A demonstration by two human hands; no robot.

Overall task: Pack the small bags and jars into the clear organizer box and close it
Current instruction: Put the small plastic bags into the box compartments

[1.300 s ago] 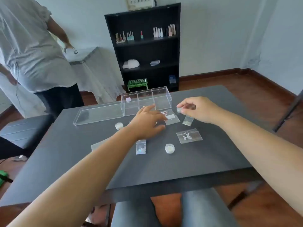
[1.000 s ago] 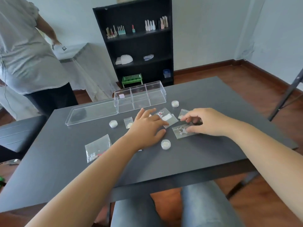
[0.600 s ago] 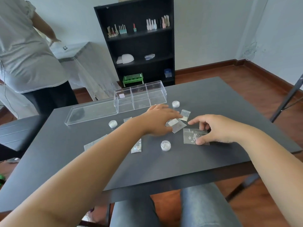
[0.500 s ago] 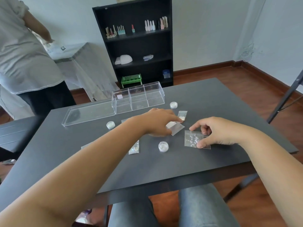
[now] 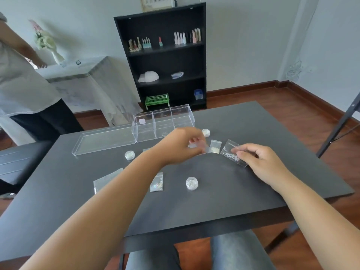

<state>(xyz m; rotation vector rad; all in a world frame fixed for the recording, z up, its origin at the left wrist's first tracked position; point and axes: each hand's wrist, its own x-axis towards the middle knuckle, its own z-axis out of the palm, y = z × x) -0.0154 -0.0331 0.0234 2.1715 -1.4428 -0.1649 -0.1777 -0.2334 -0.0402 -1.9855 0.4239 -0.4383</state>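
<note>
Now right hand (image 5: 259, 162) fingers (image 5: 238, 152) pinch bead bag (image 5: 230, 152).

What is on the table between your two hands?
In the head view, a small bag of pale bits lies on the table between the left hand and the right hand.
</note>
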